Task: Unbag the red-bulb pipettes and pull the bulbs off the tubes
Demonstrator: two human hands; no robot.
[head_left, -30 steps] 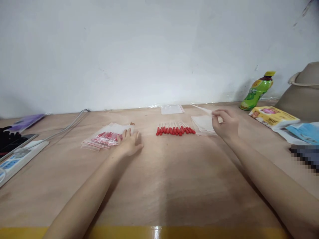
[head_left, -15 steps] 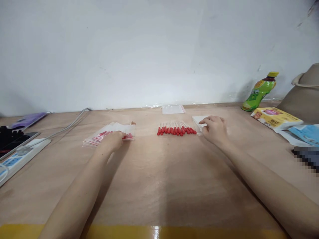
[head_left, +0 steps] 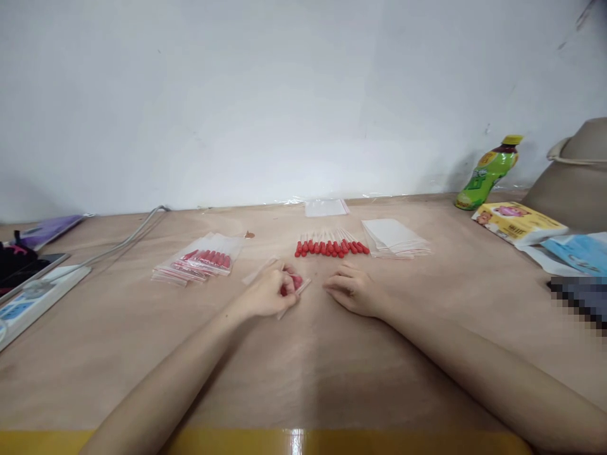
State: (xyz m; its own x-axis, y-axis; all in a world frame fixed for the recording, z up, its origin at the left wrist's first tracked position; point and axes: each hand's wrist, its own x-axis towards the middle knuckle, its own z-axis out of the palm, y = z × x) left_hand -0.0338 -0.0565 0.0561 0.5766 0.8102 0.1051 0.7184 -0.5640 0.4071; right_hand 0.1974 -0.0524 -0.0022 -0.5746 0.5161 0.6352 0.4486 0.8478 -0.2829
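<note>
My left hand (head_left: 275, 291) is closed on a small clear zip bag (head_left: 303, 287) with something red inside, just above the table. To its right, my right hand (head_left: 355, 289) rests low over the table, fingers loosely bent and apart from the thumb, with nothing visible in them. Beyond the hands lies a row of thin pale sticks with red heads (head_left: 332, 248). At the left is a pile of filled zip bags (head_left: 199, 259), red heads showing through the plastic. A stack of flat zip bags (head_left: 396, 239) lies behind my right hand.
Another flat bag (head_left: 326, 207) lies near the wall. On the right are a green bottle (head_left: 488, 174), a yellow tissue pack (head_left: 516, 221), a blue packet (head_left: 578, 253) and a beige bag (head_left: 569, 180). A power strip (head_left: 42, 297) with a grey cable (head_left: 137, 230) occupies the left.
My left hand has moved right from the filled pile and brought a bag to the middle. My right hand has left the flat bags and come toward the middle.
</note>
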